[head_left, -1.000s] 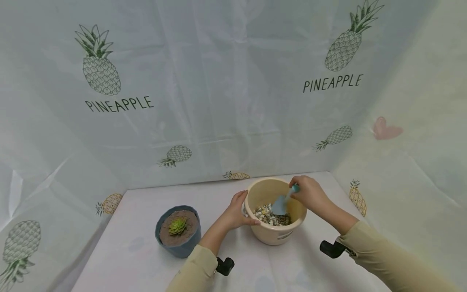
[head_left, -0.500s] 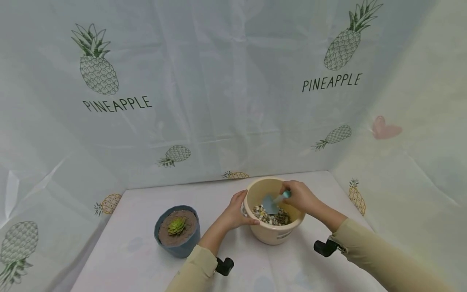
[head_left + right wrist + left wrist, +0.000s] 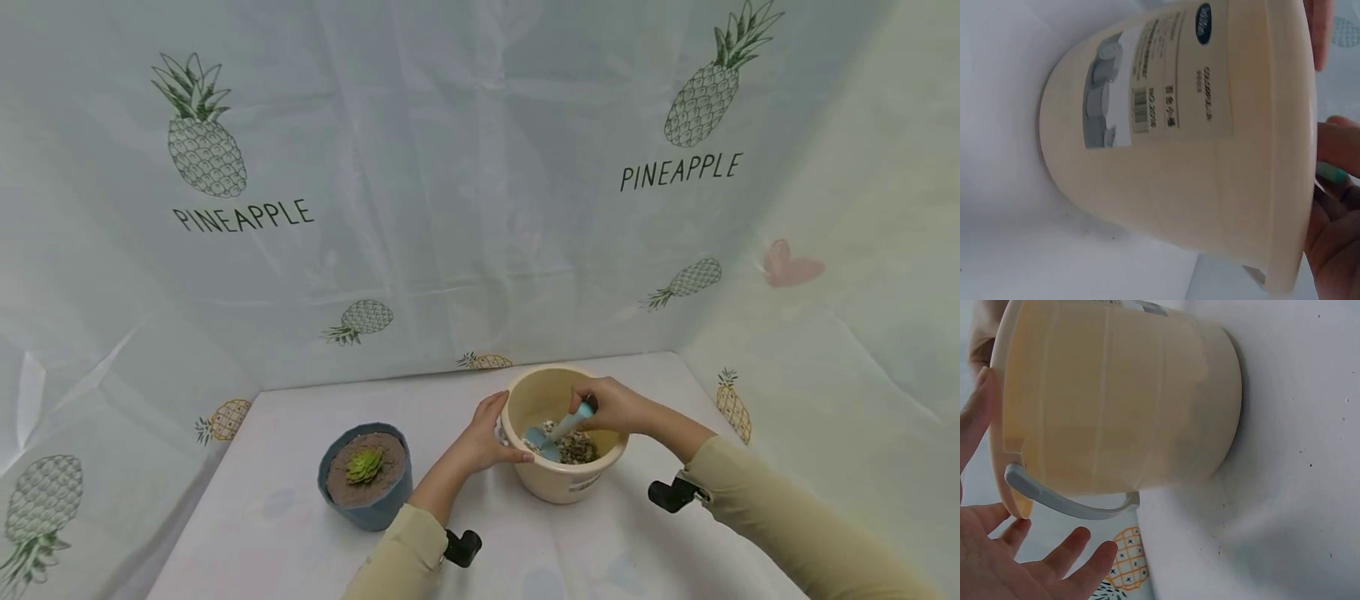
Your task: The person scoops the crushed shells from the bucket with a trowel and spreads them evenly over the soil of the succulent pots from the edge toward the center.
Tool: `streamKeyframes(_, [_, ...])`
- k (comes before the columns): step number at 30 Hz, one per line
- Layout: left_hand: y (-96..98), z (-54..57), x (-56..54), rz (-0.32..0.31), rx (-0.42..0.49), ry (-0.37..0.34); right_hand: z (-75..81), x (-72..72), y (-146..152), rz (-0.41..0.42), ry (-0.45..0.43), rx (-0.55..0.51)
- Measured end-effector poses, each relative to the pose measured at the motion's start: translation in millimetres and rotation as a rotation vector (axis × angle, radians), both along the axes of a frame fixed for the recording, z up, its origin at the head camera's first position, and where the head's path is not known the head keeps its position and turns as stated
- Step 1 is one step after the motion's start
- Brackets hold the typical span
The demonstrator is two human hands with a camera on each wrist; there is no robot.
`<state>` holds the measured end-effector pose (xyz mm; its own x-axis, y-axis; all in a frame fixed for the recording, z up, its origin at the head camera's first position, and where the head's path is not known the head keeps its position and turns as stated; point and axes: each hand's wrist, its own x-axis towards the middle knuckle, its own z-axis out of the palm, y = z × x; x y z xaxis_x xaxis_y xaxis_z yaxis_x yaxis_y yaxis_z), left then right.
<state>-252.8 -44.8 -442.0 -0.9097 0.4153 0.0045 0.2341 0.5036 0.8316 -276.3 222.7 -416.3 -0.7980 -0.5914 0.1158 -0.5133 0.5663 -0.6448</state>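
Note:
My left hand (image 3: pixel 486 437) touches the left side of a cream plastic bucket (image 3: pixel 558 483), thumb along the front rim and fingers spread farther back. Two fingertips meet the rim in the left wrist view, beside a grey handle (image 3: pixel 1066 505) that hangs down. With its fingers curled, my right hand (image 3: pixel 609 407) grips a small light-blue shovel (image 3: pixel 567 423) by the end of its handle. The blade lies low in the bucket at the left, among mixed white and brown gravel (image 3: pixel 577 448). In the right wrist view the bucket wall hides the blade.
A blue-grey pot (image 3: pixel 384 505) with brown soil and a green succulent (image 3: pixel 364 464) stands left of the bucket. Both stand on a white-covered table (image 3: pixel 277 467). A pineapple-print curtain (image 3: pixel 450 208) closes off the back and sides.
My right hand has moved left and lower into the bucket. The shovel's blade has swept from the middle to the left side of the gravel. The left hand has stayed in place.

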Motion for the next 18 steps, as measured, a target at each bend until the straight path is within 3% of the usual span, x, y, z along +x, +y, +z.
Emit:
streamKeyframes(9, [-0.3, -1.6, 1.2, 0.01, -0.002, 0.005, 12.3, -4.3, 10, 0.067, -0.071, 0.037])
streamKeyframes(18, [-0.8, -1.5, -0.3, 0.001, 0.002, 0.015, 22.1, -2.1, 21, 0.02, -0.201, -0.024])
